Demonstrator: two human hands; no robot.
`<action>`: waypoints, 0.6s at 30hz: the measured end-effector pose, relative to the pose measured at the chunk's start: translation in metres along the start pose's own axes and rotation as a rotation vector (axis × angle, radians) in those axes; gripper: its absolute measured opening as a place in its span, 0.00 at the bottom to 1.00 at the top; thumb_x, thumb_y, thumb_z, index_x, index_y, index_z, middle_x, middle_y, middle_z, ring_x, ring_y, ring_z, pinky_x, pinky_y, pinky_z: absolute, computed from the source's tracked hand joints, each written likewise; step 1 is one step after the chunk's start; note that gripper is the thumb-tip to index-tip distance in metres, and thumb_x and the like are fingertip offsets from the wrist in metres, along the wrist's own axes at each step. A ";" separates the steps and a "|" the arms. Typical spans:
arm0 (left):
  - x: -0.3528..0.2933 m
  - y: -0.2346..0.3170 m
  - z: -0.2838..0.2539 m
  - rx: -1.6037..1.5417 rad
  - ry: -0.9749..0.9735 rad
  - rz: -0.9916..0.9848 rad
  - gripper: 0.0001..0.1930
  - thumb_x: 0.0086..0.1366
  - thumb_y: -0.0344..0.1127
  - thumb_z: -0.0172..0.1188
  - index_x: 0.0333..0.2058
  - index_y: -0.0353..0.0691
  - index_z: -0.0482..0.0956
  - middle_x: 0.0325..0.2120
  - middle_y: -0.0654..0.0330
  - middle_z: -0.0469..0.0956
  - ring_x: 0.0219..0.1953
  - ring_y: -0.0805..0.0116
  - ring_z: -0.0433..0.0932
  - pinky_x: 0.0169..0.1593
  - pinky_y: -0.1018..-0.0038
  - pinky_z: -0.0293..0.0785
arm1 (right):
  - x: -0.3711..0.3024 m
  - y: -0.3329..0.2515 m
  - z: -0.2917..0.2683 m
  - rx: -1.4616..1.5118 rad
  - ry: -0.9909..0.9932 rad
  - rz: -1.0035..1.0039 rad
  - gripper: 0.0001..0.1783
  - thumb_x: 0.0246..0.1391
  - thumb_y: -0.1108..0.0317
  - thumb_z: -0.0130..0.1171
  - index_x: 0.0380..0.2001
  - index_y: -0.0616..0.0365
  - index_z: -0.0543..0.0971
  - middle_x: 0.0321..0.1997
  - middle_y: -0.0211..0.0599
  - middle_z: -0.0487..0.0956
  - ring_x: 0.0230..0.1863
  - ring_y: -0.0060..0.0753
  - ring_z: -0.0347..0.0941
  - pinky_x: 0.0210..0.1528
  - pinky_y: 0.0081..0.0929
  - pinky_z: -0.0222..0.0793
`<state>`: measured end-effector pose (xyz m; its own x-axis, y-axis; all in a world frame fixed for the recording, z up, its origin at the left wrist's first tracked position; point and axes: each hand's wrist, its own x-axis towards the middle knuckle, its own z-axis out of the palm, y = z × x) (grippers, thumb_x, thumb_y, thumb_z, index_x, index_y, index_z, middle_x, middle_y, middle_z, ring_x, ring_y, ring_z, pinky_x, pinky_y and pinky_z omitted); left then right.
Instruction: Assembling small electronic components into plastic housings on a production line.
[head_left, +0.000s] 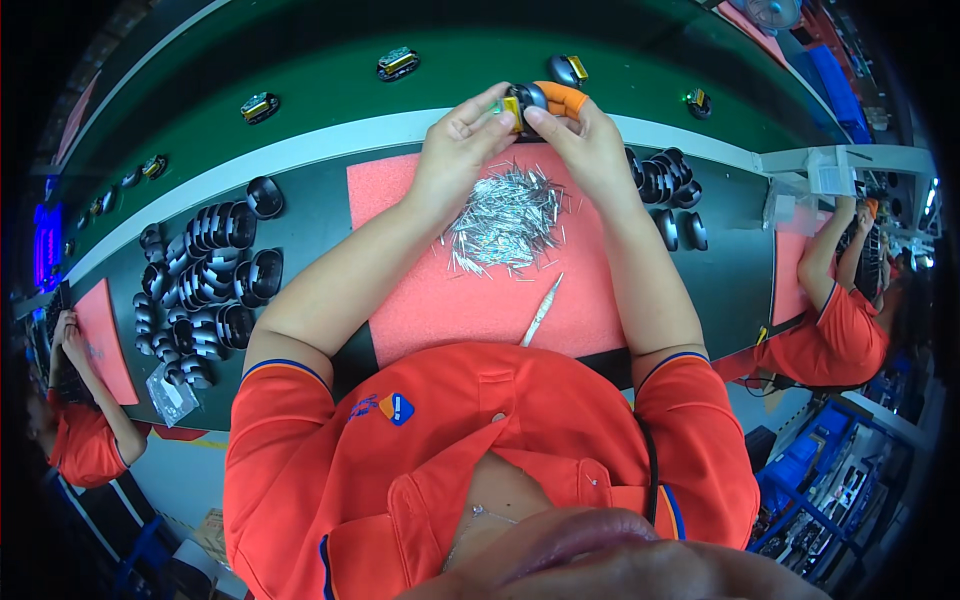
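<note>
Both my hands meet beyond the pink foam mat [420,290], at the edge of the green belt. Between them is a small dark rounded electronic device [528,97] with a yellow block on its left side. My left hand [468,128] pinches its left side with thumb and fingers. On the other side my right hand [580,130] grips it, the thumb on its near face. Orange covers [562,97] sheathe some of the right fingers. Below the hands lies a loose heap of thin silvery metal pins [505,222]. A slim white pointed tool [542,310] rests nearer to me on the mat.
Many black curved shells [205,275] cluster at left, and more shells [662,178] at right. Similar devices [398,64] sit spaced along the green belt [320,85]. A clear plastic bag [172,392] lies at the left edge. Co-workers [835,335] sit on both sides.
</note>
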<state>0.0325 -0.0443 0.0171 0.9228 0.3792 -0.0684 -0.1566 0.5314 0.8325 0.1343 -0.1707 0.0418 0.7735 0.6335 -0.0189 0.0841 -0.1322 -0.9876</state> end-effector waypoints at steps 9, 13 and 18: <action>0.017 0.004 0.004 0.068 -0.070 -0.017 0.35 0.63 0.36 0.59 0.62 0.32 0.49 0.44 0.49 0.74 0.45 0.68 0.75 0.49 0.73 0.74 | 0.001 -0.028 -0.004 -0.953 -0.134 -0.603 0.44 0.39 0.62 0.70 0.60 0.58 0.63 0.53 0.51 0.71 0.55 0.52 0.64 0.58 0.39 0.60; 0.040 0.026 0.006 0.236 -0.103 0.003 0.34 0.65 0.47 0.55 0.61 0.33 0.54 0.47 0.51 0.73 0.47 0.65 0.75 0.50 0.69 0.72 | 0.024 -0.031 -0.034 -0.860 -0.152 -0.478 0.41 0.41 0.67 0.68 0.61 0.52 0.64 0.51 0.48 0.70 0.53 0.48 0.66 0.57 0.34 0.61; 0.089 0.050 -0.050 1.518 0.083 0.692 0.26 0.62 0.48 0.56 0.54 0.38 0.70 0.50 0.47 0.71 0.55 0.51 0.68 0.57 0.62 0.65 | 0.082 -0.016 -0.133 -0.830 0.061 -0.076 0.41 0.42 0.59 0.67 0.59 0.64 0.64 0.49 0.51 0.76 0.50 0.46 0.73 0.50 0.32 0.68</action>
<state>0.0888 0.0540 0.0248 0.8020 0.2762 0.5297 0.0072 -0.8911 0.4537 0.2793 -0.2178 0.0771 0.7777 0.6242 0.0748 0.5544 -0.6249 -0.5497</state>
